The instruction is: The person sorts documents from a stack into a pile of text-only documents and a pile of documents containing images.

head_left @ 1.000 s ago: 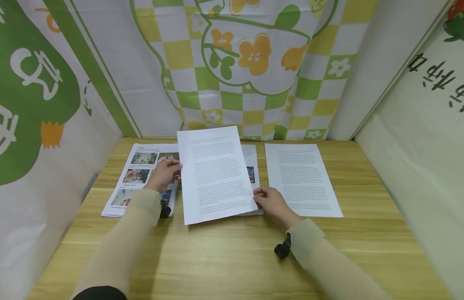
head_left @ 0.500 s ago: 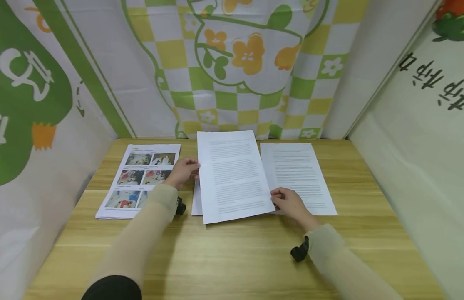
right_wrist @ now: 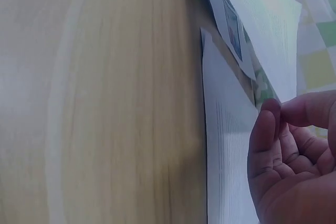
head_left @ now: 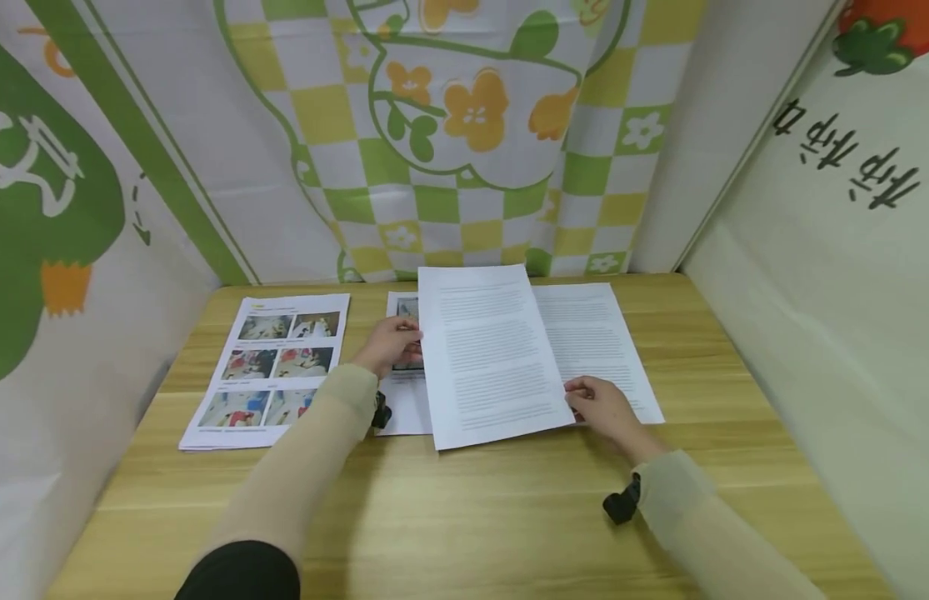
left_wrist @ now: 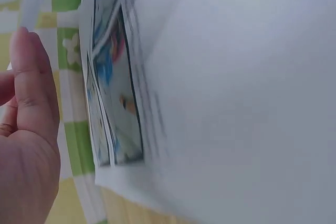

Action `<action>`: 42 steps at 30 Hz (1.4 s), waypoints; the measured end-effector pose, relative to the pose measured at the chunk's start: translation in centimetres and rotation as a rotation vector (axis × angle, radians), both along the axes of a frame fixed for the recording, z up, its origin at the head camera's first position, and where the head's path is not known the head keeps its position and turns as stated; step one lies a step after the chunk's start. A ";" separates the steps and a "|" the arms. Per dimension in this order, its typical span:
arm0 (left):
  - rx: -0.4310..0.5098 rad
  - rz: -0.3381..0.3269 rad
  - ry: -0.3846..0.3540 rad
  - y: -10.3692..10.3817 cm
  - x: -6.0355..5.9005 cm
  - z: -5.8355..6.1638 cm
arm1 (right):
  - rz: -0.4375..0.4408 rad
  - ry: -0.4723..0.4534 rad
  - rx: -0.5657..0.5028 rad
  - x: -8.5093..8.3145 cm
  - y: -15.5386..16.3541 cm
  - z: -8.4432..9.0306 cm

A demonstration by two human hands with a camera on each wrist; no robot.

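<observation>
Held by its two side edges, a text sheet point(head_left: 492, 354) is seen raised slightly above the middle of the counter point(head_left: 464, 517), toward its far edge. Its left edge is pinched by the left hand point(head_left: 392, 343), over a photo page point(head_left: 406, 392) lying flat; its lower right corner is pinched by the right hand point(head_left: 602, 407), over a second text page point(head_left: 599, 342). A stack of photo pages point(head_left: 272, 367) lies by the counter's left edge, before patterned curtains point(head_left: 464, 125).
</observation>
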State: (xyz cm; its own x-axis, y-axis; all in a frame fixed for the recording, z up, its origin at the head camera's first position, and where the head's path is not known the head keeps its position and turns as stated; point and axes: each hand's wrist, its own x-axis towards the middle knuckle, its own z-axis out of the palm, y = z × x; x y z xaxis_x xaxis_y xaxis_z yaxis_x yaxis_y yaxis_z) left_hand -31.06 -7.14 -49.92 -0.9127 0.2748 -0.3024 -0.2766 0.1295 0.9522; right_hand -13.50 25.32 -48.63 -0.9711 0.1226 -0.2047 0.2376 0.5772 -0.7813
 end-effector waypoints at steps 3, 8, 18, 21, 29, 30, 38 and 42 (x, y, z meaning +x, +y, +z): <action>0.020 -0.012 -0.003 1.4 -0.2 0.0 | -0.036 -0.012 -0.004 0.4 0.8 -0.1; 0.015 -0.018 0.001 3.7 -0.2 0.3 | -0.084 -0.022 -0.012 0.9 2.2 -0.4; 0.037 -0.040 0.013 8.1 -0.4 -0.1 | -0.174 -0.021 -0.030 1.7 5.2 -0.9; 0.040 -0.034 0.004 9.2 0.0 -0.2 | -0.190 -0.028 -0.034 2.0 5.8 -1.0; -0.006 -0.059 -0.028 11.4 1.1 -0.6 | -0.233 -0.050 -0.041 3.0 7.3 -1.2; -0.016 -0.063 -0.039 11.6 1.2 -0.7 | -0.234 -0.056 -0.044 3.0 7.4 -1.2; -0.084 -0.120 -0.026 13.1 2.0 -1.4 | -0.262 -0.068 -0.077 3.2 8.0 -1.2; -0.120 -0.154 0.004 13.7 2.2 -1.4 | -0.289 -0.063 -0.101 3.3 8.3 -1.2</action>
State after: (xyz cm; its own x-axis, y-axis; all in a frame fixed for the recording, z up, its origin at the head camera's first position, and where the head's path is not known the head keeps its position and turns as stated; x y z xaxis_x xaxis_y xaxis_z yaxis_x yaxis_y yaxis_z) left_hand -28.86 6.60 -51.35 -0.8641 0.3734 -0.3376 -0.2405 0.2830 0.9285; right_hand -10.20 33.58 -49.80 -0.8840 0.3679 -0.2885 0.4304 0.3991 -0.8096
